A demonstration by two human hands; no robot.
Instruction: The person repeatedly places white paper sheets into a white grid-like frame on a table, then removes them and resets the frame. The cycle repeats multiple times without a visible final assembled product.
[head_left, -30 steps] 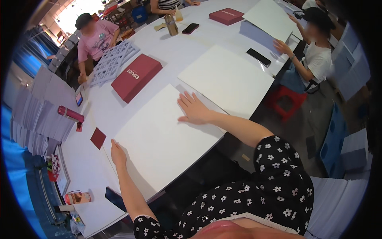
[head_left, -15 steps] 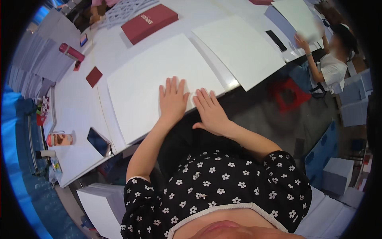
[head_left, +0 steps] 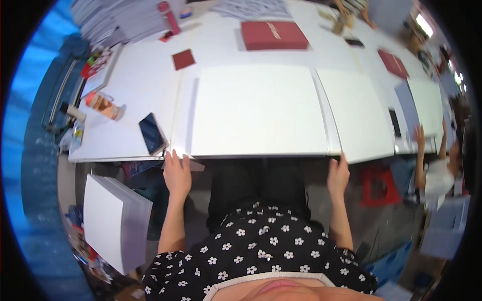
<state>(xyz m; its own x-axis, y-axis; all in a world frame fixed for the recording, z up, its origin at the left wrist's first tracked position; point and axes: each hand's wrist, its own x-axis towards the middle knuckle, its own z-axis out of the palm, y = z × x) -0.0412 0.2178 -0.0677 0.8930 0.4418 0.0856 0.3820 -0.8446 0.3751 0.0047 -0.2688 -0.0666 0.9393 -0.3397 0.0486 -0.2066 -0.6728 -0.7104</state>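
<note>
A large white sheet or thin stack of sheets (head_left: 258,110) lies flat on the white table (head_left: 135,100), its near side along the table's front edge. My left hand (head_left: 177,175) is at that edge, left of the sheet's near corner and close to a dark phone (head_left: 151,134). Its fingers are stretched forward and slightly apart. At the other near corner, my right hand (head_left: 339,175) touches the edge between the sheet and a second white sheet (head_left: 356,115). Thumb and fingers there are apart, with their tips partly over the edge. Neither hand visibly holds anything.
Beyond the sheet sit a dark red box (head_left: 273,36) and a small red square (head_left: 184,59). A drink bottle (head_left: 104,106) stands at left, near tall paper stacks (head_left: 113,22). Below the table are another paper stack (head_left: 113,220) and a red stool (head_left: 379,186). A co-worker (head_left: 437,178) works at right.
My hands have left the sheet's near right part and spread apart to the table edge by its two near corners. The view has turned to the right, so the table now lies more squarely ahead.
</note>
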